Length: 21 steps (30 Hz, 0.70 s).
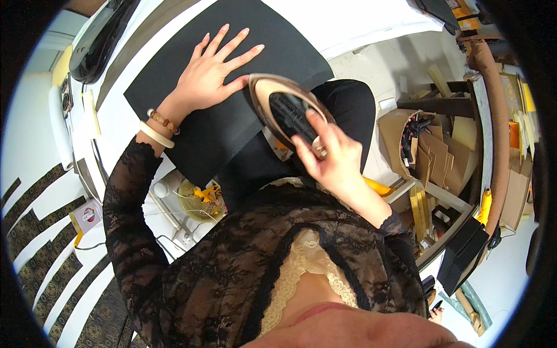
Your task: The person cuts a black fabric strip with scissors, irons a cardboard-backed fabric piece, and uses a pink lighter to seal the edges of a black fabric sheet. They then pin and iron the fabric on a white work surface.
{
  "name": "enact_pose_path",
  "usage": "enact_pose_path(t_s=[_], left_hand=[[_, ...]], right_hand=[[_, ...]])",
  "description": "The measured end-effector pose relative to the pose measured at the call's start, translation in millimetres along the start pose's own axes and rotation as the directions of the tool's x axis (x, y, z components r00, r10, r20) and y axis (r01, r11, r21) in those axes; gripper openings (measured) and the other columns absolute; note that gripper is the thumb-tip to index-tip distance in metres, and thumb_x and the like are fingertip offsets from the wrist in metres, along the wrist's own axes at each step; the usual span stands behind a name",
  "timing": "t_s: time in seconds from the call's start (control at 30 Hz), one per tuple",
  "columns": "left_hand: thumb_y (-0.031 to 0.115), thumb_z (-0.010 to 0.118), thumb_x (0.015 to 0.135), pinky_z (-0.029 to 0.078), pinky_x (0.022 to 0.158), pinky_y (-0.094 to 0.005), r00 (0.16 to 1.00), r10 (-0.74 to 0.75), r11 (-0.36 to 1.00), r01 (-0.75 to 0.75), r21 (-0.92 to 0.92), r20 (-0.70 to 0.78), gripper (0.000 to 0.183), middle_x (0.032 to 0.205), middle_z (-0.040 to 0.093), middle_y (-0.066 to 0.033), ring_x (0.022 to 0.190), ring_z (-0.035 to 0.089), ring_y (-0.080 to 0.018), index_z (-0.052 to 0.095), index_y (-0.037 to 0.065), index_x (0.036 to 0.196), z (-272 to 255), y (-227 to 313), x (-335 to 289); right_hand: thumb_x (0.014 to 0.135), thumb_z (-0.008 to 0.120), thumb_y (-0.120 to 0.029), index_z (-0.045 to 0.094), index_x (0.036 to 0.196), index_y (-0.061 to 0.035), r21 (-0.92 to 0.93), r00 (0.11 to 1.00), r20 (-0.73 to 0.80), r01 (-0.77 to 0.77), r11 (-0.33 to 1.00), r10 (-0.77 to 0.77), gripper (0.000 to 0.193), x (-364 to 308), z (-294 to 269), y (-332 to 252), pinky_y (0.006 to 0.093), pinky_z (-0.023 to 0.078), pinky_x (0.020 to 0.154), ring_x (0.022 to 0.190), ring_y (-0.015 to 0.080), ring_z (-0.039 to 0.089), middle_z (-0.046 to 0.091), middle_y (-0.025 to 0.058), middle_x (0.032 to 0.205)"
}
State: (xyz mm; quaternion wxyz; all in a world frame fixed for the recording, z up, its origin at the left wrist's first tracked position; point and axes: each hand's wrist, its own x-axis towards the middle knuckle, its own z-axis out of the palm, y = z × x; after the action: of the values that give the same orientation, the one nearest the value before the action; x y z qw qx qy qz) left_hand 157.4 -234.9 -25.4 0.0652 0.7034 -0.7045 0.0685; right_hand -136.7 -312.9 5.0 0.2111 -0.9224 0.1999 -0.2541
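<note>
My left hand lies flat with fingers spread on a black sheet, which extends from the white table onto my lap. Its thumb points toward the tip of a clothes iron, brown and cream with a dark glossy top. I grip that iron from above with my right hand, fingers curled over its dark part. It is tilted over the sheet's right edge, near my knee, and looks slightly blurred. Whether its underside touches the sheet is hidden.
An open cardboard box with cardboard pieces stands at the right, beside a wooden-framed shelf. A clear round container with yellow scraps sits left of my lap. Patterned dark strips lie at far left. Someone's hand shows at lower right.
</note>
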Motion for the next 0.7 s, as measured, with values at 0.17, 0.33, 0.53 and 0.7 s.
enact_pose_path(t_s=[0.17,0.33,0.53,0.7], left_hand=[[0.041,0.051,0.095,0.014,0.118,-0.0534,1.000,0.012,0.996,-0.010,-0.092,0.019,0.054,0.157,0.026,-0.0060,0.146,0.019,-0.0316,0.040,0.029,0.147,0.1,-7.8,-4.5],[0.039,0.049,0.097,0.013,0.120,-0.0477,0.994,-0.051,0.999,0.052,-0.014,0.093,0.053,0.157,0.028,-0.0053,0.146,0.020,-0.0266,0.039,0.025,0.147,-24.8,-23.4,-35.9],[0.042,0.043,0.098,0.013,0.119,-0.0492,0.989,-0.141,0.985,0.135,0.103,0.052,0.052,0.159,0.023,-0.0010,0.147,0.018,-0.0275,0.035,0.031,0.149,-12.1,-22.1,-64.3],[0.044,0.043,0.098,0.015,0.118,-0.0504,0.989,-0.145,0.982,0.142,0.127,0.019,0.053,0.159,0.024,0.0000,0.146,0.020,-0.0281,0.035,0.033,0.149,-4.4,-21.3,-65.3]], right_hand=[[0.079,0.077,-0.029,0.061,0.123,-0.0138,-0.012,0.982,0.063,0.178,0.984,-0.177,0.050,10.0,-10.0,1.7,0.0304,0.048,0.045,0.047,0.0176,0.055,0.046,0.0012,0.061],[0.080,0.075,-0.034,0.060,0.116,-0.0090,0.078,0.986,-0.023,0.164,0.983,-0.162,0.046,49.1,-26.9,8.7,0.0318,0.055,0.054,0.061,0.0234,0.067,0.067,0.0098,0.081],[0.081,0.074,-0.035,0.060,0.115,-0.0119,-0.062,0.915,0.119,0.394,0.917,-0.385,0.043,77.7,-20.2,6.6,0.0307,0.049,0.045,0.049,0.0187,0.060,0.059,0.0040,0.066],[0.081,0.072,-0.034,0.055,0.124,-0.0119,-0.052,0.801,0.337,0.540,0.840,-0.495,0.051,17.0,-3.5,-19.7,0.0291,0.046,0.042,0.048,0.0155,0.055,0.049,0.0018,0.065]])
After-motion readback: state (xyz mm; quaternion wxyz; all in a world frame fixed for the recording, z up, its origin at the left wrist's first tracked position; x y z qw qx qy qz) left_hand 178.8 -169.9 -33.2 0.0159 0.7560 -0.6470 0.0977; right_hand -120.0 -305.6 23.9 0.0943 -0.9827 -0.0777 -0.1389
